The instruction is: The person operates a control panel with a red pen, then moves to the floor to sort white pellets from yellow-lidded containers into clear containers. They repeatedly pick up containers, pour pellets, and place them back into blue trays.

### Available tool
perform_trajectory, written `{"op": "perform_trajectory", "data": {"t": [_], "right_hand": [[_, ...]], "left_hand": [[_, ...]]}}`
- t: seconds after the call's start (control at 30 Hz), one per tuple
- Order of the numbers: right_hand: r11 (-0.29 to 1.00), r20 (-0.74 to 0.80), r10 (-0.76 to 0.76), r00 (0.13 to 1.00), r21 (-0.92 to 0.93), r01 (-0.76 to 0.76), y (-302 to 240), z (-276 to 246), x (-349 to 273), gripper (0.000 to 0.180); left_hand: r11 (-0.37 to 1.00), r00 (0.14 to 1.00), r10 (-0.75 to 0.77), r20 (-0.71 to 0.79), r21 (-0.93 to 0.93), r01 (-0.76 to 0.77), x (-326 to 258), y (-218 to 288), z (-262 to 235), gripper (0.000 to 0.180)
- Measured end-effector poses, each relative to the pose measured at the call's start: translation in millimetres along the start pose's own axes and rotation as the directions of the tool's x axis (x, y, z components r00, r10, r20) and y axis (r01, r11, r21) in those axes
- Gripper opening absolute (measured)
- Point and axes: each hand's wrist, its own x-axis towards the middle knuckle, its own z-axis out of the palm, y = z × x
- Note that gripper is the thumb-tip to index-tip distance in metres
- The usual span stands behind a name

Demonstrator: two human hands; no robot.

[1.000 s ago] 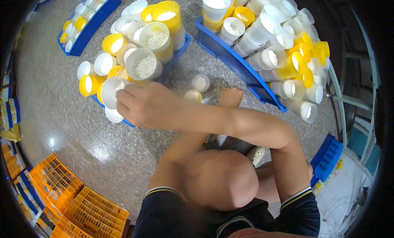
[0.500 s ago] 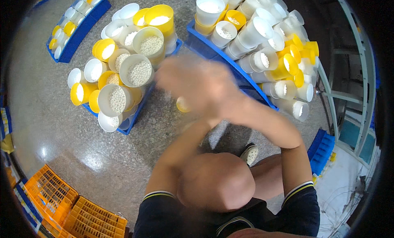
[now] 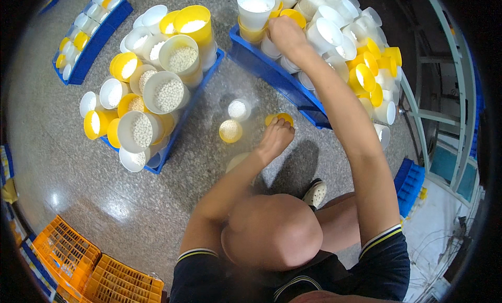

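My left hand (image 3: pixel 277 140) is low over the floor between two blue crates, its fingers closed on the rim of a yellow cup (image 3: pixel 285 118). My right hand (image 3: pixel 288 36) reaches forward to the crate on the right. Its fingers close at the rim of a white cup (image 3: pixel 270 48), though the hand hides most of that grip. Left of my left hand, a white cup (image 3: pixel 238 110) and a yellow cup (image 3: pixel 230 131) stand on the floor, both with pale contents. A further pale cup (image 3: pixel 236 162) is partly behind my left forearm.
The left blue crate (image 3: pixel 175 138) is heaped with white and yellow cups of white beads. Tilted cups pile high in the right blue crate (image 3: pixel 293 87). Another filled blue crate (image 3: pixel 97 44) lies far left, orange crates (image 3: pixel 123 279) near left, and a metal frame (image 3: pixel 444 122) at right.
My hands, blurred and close together before, have parted. The right has gone forward to the right crate; the left has come down to the yellow cup. The view has shifted slightly.
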Motion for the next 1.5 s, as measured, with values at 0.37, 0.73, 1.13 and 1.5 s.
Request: {"op": "perform_trajectory", "data": {"t": [0.37, 0.73, 1.13, 1.5], "right_hand": [[0.938, 0.181, -0.211, 0.96, 0.314, 0.147, -20.9, -66.9, -132.5, 0.008], [0.941, 0.442, -0.213, 0.871, 0.332, 0.062, -1.5, -67.6, -194.5, 0.047], [0.942, 0.372, -0.216, 0.903, 0.321, 0.093, -12.2, -122.5, -195.8, 0.044], [0.974, 0.077, -0.168, 0.983, 0.165, 0.154, -27.0, -92.4, -112.0, 0.02]], "left_hand": [[0.953, 0.925, -0.247, -0.29, -0.248, 0.176, -28.0, -16.6, -66.4, 0.02], [0.995, 0.852, 0.006, -0.523, 0.088, 0.047, 148.3, -90.2, -150.7, 0.018], [0.898, 0.951, 0.195, -0.24, 0.435, -0.075, 175.1, -94.6, -201.7, 0.017], [0.967, 0.968, -0.171, -0.184, 0.159, 0.201, -38.8, -15.1, -237.4, 0.024]]}}
